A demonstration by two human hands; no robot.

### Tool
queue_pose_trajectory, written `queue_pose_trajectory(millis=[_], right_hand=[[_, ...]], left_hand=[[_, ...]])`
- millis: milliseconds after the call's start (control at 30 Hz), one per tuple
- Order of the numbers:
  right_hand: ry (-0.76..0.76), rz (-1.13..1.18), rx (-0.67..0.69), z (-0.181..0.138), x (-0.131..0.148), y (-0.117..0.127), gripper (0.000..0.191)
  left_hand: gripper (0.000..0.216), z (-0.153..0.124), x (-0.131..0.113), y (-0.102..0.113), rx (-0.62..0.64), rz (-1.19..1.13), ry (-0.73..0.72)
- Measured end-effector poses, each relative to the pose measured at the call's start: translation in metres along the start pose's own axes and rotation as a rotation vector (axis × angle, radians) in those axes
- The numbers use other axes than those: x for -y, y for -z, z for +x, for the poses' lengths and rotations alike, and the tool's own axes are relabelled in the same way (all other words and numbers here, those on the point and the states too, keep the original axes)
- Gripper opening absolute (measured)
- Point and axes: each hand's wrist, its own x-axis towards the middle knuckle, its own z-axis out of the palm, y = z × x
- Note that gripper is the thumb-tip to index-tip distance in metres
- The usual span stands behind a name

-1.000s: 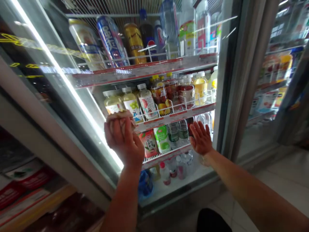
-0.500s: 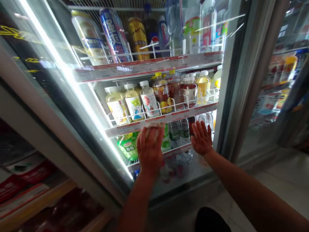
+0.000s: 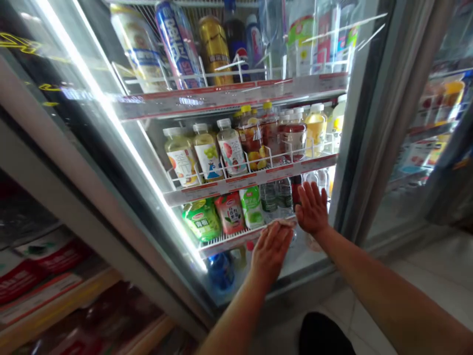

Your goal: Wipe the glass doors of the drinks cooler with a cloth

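Observation:
Under the fingers of my left hand (image 3: 271, 250) is a pale cloth (image 3: 287, 223), which shows only at the fingertips. That hand lies with the cloth against the glass door (image 3: 306, 268) of a lit drinks cooler, low, in front of the bottom shelf edge. A little higher and to the right, my right hand (image 3: 313, 209) rests with its palm toward the glass, fingers outstretched, holding nothing. Behind the glass near my hands stand a green-labelled drink (image 3: 252, 207), a red pack (image 3: 230, 213) and clear water bottles (image 3: 284, 193).
Upper shelves hold bottled teas (image 3: 232, 148) and large cans (image 3: 177, 44). A bright light strip (image 3: 121, 133) runs along the cooler's left side. At the lower left is a shelf of red packages (image 3: 44, 266). My dark-clad knee (image 3: 325, 335) is below, above the tiled floor (image 3: 391, 276).
My left hand has slid down and to the right with the cloth, closer to my right hand. The right hand stays at nearly the same place on the glass.

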Motion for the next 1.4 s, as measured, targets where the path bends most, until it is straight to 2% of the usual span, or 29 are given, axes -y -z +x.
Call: queue_pose_trajectory(millis=[67, 167, 233, 300, 400, 433, 500, 567, 667, 733, 767, 867, 1000, 1067, 1133, 1200, 1300, 1333, 1400], right_hand=[[0.006, 0.001, -0.007, 0.0, 0.0, 0.0, 0.07], [0.016, 0.018, -0.005, 0.001, 0.0, 0.001, 0.07], [0.015, 0.023, 0.0, 0.0, 0.0, 0.001, 0.07], [0.006, 0.02, 0.002, 0.0, 0.0, 0.0, 0.07], [-0.001, 0.018, -0.002, -0.001, 0.0, -0.001, 0.072], [-0.004, 0.018, -0.003, -0.001, 0.0, -0.001, 0.072], [-0.008, 0.02, -0.004, -0.001, 0.001, -0.001, 0.072], [-0.012, 0.021, 0.002, -0.001, 0.0, -0.001, 0.073], [-0.009, 0.017, 0.003, -0.001, 0.0, -0.001, 0.073], [-0.01, 0.01, 0.0, -0.001, 0.0, -0.001, 0.072], [-0.008, 0.007, -0.001, -0.001, -0.001, 0.0, 0.072], [0.006, 0.008, 0.0, -0.001, -0.001, 0.0, 0.07], [0.007, 0.011, -0.005, -0.002, -0.001, -0.001, 0.071], [-0.003, 0.007, 0.002, -0.003, -0.001, -0.002, 0.072], [-0.011, 0.009, 0.006, -0.003, -0.001, -0.002, 0.072], [-0.01, 0.014, 0.001, -0.002, 0.0, -0.002, 0.072], [-0.006, 0.022, -0.01, -0.001, 0.0, -0.001, 0.072], [-0.01, 0.023, -0.01, -0.001, 0.0, -0.001, 0.072], [-0.022, 0.025, -0.003, -0.002, 0.0, -0.001, 0.073]], left_hand=[[0.04, 0.002, -0.001, 0.001, 0.024, -0.001, -0.016], [0.043, 0.023, 0.03, 0.027, -0.05, 0.051, 0.07], [0.047, 0.04, 0.062, 0.053, -0.182, 0.152, 0.197], [0.049, 0.054, 0.092, 0.077, -0.386, 0.244, 0.34], [0.051, 0.06, 0.115, 0.092, -0.549, 0.274, 0.467], [0.052, 0.056, 0.114, 0.09, -0.548, 0.261, 0.464], [0.052, 0.043, 0.096, 0.075, -0.487, 0.217, 0.422], [0.049, 0.025, 0.064, 0.051, -0.361, 0.157, 0.371], [0.044, 0.004, 0.019, 0.022, -0.125, 0.069, 0.179], [0.041, 0.001, 0.009, 0.017, -0.067, 0.036, 0.095], [0.04, 0.004, 0.012, 0.019, -0.073, 0.045, 0.091], [0.041, 0.024, 0.047, 0.047, -0.186, 0.156, 0.194], [0.039, 0.048, 0.108, 0.093, -0.458, 0.298, 0.384], [0.039, 0.05, 0.121, 0.103, -0.528, 0.332, 0.468], [0.04, 0.042, 0.114, 0.097, -0.52, 0.318, 0.505], [0.039, 0.028, 0.088, 0.078, -0.437, 0.268, 0.486], [0.041, 0.001, 0.034, 0.039, -0.228, 0.166, 0.348], [0.042, -0.008, 0.019, 0.028, -0.152, 0.115, 0.261], [0.04, -0.019, 0.0, 0.014, -0.057, 0.039, 0.125]])
